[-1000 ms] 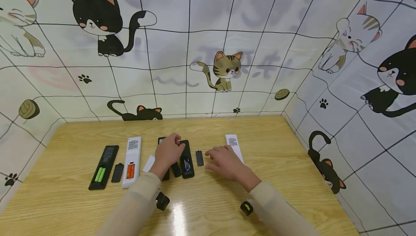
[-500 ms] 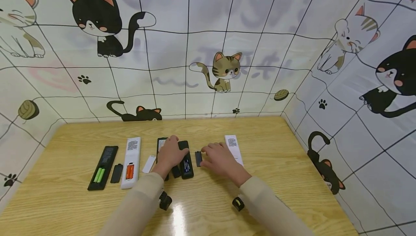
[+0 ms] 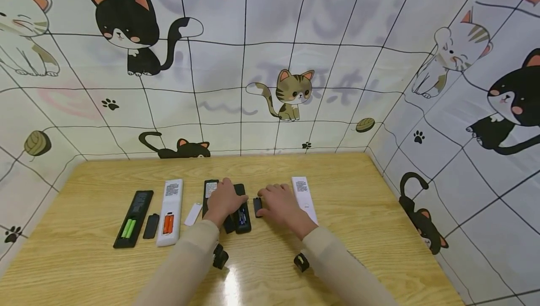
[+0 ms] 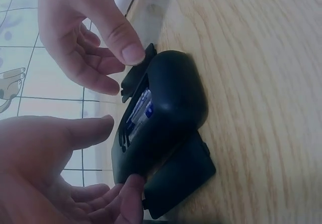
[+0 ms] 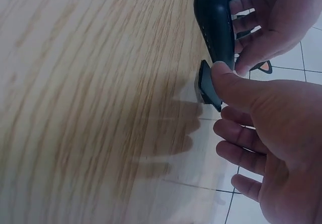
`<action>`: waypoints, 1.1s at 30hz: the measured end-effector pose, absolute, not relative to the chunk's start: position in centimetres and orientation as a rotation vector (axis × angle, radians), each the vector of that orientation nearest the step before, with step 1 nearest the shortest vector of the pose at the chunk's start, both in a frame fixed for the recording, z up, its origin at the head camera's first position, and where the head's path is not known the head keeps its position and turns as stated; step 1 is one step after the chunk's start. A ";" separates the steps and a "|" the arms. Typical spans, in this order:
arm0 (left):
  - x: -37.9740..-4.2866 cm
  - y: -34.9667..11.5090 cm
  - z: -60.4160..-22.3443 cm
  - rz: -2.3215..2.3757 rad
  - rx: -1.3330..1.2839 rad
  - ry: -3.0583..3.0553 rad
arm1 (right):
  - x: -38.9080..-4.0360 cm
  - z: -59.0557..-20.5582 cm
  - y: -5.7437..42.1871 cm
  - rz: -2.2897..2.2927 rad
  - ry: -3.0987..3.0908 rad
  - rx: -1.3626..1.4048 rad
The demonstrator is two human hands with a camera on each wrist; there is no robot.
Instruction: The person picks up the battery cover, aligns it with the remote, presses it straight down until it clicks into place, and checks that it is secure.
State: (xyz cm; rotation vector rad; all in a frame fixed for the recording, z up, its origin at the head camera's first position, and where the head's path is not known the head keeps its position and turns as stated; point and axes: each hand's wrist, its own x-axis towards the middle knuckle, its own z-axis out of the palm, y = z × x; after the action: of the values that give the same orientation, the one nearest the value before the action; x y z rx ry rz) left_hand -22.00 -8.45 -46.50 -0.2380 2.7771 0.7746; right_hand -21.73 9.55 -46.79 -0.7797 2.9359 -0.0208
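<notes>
Small cover (image 3: 257, 207) lies leftward of your right hand (image 3: 280, 205), the nearer; long axis points away from you. Right thumb and fingers spread; contact unclear. Your left hand (image 3: 227, 198), also spread, is at the dark remote (image 3: 242, 219). Wooden table (image 3: 270, 268); cover-remote gap narrow.

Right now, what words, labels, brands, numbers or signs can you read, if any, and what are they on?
None is legible:
Left white remote: printed block, too small to read.
Right white remote: printed block, too small.
Middle black remote: pale label, too small.
Leftmost black remote: dim print, unreadable.
Blue-marked batteries in the rightmost black remote: markings blurred.
Wall: pale, lettering-like shapes, too faint.
</notes>
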 end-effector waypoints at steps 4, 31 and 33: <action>-22.1 -8.3 -46.4 0.728 -0.246 2.792 | -21.7 -46.7 9.3 -0.014 2.936 -0.776; -22.9 -7.7 -46.0 0.693 -0.337 2.707 | -22.1 -47.0 7.8 0.032 2.947 -0.712; -22.9 -7.7 -45.9 0.679 -0.335 2.714 | -22.2 -47.0 7.8 0.031 2.947 -0.713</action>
State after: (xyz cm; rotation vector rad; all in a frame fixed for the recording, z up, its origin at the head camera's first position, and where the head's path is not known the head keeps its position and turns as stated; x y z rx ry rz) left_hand -22.91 -7.73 -45.88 -0.3350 2.7142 0.6788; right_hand -22.18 7.81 -46.97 -0.7130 2.9472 0.0310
